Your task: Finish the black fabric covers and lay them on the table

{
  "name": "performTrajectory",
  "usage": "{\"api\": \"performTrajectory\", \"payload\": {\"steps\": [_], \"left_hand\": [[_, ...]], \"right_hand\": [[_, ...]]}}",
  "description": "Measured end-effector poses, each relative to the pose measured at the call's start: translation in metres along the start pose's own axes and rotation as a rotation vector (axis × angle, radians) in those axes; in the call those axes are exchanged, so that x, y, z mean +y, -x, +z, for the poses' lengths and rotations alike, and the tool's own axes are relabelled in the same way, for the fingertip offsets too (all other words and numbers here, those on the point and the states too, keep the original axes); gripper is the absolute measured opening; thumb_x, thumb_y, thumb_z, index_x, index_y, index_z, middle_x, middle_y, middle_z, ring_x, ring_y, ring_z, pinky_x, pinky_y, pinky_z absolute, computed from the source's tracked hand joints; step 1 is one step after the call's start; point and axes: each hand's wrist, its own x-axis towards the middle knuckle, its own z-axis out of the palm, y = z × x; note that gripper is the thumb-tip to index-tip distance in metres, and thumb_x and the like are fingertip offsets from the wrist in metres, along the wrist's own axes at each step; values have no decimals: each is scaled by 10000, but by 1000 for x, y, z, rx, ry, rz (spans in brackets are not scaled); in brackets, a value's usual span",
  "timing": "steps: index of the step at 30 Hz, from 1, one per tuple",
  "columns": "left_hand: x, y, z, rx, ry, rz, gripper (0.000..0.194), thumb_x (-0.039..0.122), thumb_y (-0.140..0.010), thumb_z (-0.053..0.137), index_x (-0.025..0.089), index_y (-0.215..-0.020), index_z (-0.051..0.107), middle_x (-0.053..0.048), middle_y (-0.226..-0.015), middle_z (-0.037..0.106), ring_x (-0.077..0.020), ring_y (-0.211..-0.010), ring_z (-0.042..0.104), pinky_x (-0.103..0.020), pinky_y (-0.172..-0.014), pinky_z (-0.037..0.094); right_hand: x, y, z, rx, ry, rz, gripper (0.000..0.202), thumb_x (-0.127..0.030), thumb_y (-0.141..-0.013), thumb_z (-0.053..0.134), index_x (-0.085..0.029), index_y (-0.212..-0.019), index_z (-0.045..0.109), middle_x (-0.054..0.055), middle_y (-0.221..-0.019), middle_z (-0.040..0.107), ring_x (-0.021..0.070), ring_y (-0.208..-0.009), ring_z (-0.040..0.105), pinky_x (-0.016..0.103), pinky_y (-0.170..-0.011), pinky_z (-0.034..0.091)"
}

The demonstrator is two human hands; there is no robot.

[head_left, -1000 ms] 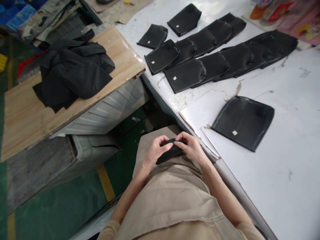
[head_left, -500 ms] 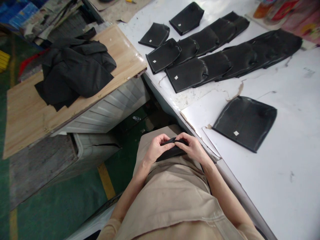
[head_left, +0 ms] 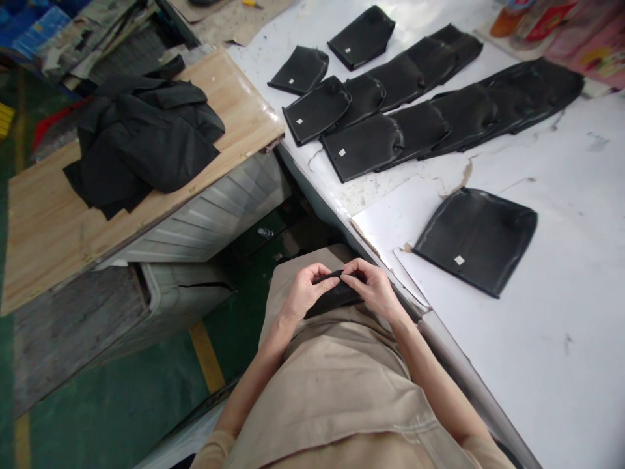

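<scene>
Both hands pinch the upper edge of a black fabric piece point(head_left: 332, 299) that rests on my lap. My left hand point(head_left: 308, 290) closes thumb and fingers on that edge from the left. From the right, my right hand point(head_left: 375, 286) grips it the same way, and the fingertips of both hands nearly meet. Much of the piece is hidden under the hands and against the apron point(head_left: 351, 384). To the right, on the white table, lies a flat black panel point(head_left: 478, 241) with rolled edges and a small white sticker.
The white table point(head_left: 551, 365) carries overlapping rows of similar black panels point(head_left: 364, 146). Bottles point(head_left: 508, 19) stand at its far right. On the left, a wooden board point(head_left: 43, 241) bears a heap of black fabric point(head_left: 146, 137). A plastic bin point(head_left: 185, 286) sits below it.
The view has shifted very slightly. Both hands stay together on the black fabric piece, with its pinched edge a little more covered by the fingers.
</scene>
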Motion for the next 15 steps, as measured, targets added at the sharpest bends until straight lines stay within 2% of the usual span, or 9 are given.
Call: {"api": "performTrajectory", "payload": {"steps": [10,15], "left_hand": [[6,2,1,-34,83,-40,257,379,-774,761,156,-802,636,7,-760,629,-123,-683,564,-225,-641,437],[7,1,0,-55,46,-57,287,424,-795,744,147,-826,672,-1,-765,648,-125,-680,563,-231,-635,433]], "right_hand": [[-3,0,2,14,-36,31,111,-305,-871,681,-205,-826,658,22,-858,693,183,-787,641,298,-716,494],[0,1,6,51,-87,64,168,-339,-847,720,-205,-785,642,18,-805,680,177,-740,626,293,-680,488]]}}
